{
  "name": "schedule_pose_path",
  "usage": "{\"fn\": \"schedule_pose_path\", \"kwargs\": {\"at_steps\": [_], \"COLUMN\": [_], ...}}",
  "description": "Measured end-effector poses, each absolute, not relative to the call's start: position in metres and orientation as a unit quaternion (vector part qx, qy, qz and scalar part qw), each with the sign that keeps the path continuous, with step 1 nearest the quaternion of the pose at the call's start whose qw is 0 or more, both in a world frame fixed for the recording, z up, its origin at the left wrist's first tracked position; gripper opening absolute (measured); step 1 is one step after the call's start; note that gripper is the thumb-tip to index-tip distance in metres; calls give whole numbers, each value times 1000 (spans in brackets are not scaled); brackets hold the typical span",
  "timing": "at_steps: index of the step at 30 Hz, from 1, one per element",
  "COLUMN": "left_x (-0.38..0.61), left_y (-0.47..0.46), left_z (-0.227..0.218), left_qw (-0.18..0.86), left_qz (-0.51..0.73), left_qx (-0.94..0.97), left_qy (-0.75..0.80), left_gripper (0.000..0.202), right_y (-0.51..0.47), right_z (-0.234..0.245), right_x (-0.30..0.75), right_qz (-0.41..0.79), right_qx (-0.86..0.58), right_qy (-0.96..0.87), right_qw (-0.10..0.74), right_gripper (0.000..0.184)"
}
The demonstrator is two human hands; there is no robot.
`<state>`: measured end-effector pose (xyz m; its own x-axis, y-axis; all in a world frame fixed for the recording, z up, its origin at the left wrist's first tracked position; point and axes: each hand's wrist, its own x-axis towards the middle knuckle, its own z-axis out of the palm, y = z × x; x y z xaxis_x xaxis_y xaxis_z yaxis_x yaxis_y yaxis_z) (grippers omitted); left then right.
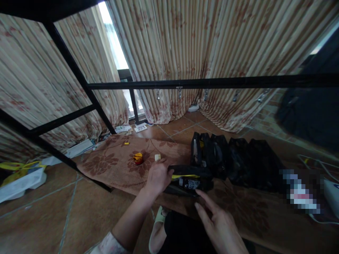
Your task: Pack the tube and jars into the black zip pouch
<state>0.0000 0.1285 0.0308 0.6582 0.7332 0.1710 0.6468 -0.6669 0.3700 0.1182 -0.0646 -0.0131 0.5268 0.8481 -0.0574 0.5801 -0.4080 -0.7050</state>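
Note:
My left hand (pixel 158 177) is closed around the left end of a flat black pouch (pixel 191 180) with a yellow strip, lying on a brown flowered cloth (pixel 111 162). Just below the pouch's right part hovers my right hand (pixel 219 222), fingers stretched out and apart, holding nothing. A row of several upright black pouches (pixel 233 158) stands right behind the one I hold.
A small red and yellow object (pixel 138 158) and a pale little block (pixel 158 157) lie on the cloth left of my hand. Black metal frame bars (pixel 212 83) cross in front of patterned curtains (pixel 201 42). A white bag (pixel 21 180) lies on the tiled floor at left.

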Motion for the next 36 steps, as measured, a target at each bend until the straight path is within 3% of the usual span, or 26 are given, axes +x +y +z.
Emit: {"fn": "schedule_pose_path", "kwargs": {"at_steps": [7, 10, 13, 18, 24, 30, 36], "left_x": [-21, -25, -26, -28, -25, -25, -29], "left_y": [116, 108, 100, 82, 61, 58, 56], "left_z": [15, 13, 16, 28, 15, 11, 12], "left_qw": [226, 241, 239, 207, 225, 200, 228], "left_qz": [259, 278, 292, 273, 180, 155, 140], "left_qx": [846, 833, 823, 871, 920, 930, 936], "left_qy": [406, 413, 425, 353, 265, 265, 229], "left_gripper": [55, 59, 52, 22, 20, 29, 33], "right_y": [-48, -40, -40, -53, -65, -46, -19], "right_z": [-19, -21, -20, -24, -20, 9, -14], "right_x": [152, 167, 171, 162, 154, 162, 172], "right_qz": [99, 112, 130, 173, 141, -16, -15], "right_qx": [-841, -839, -837, -831, -860, -812, -810], "right_qy": [-469, -477, -473, -457, -426, -462, -494], "right_qw": [253, 236, 244, 266, 245, 357, 317], "right_gripper": [51, 41, 29, 31, 36, 40, 35]}}
